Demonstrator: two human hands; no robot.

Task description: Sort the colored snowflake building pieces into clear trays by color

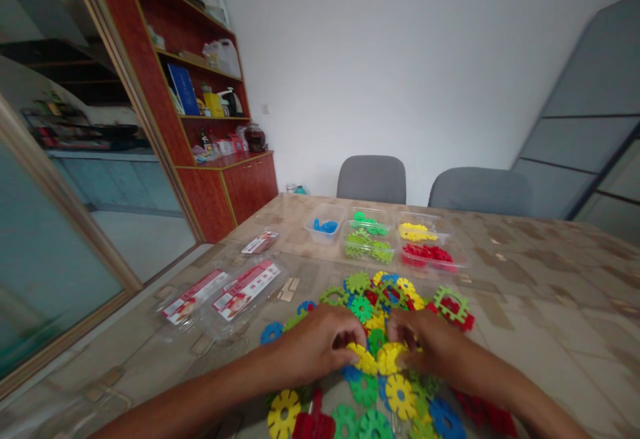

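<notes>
A pile of flat plastic gear-shaped pieces (380, 306) in red, yellow, green and blue lies on the table before me. My left hand (320, 342) is closed on a yellow gear piece (364, 359) at the pile's middle. My right hand (425, 344) pinches another yellow gear piece (391, 359) right beside it, and the two pieces touch. More loose gears (400, 396) lie under and in front of my wrists.
Clear sorting trays hold blue pieces (325, 226), green pieces (367, 242), yellow pieces (417, 232) and red pieces (427, 252). Clear packaging with red labels (235, 292) lies left. Two grey chairs (373, 179) stand beyond the table; a wooden shelf (200, 92) is far left.
</notes>
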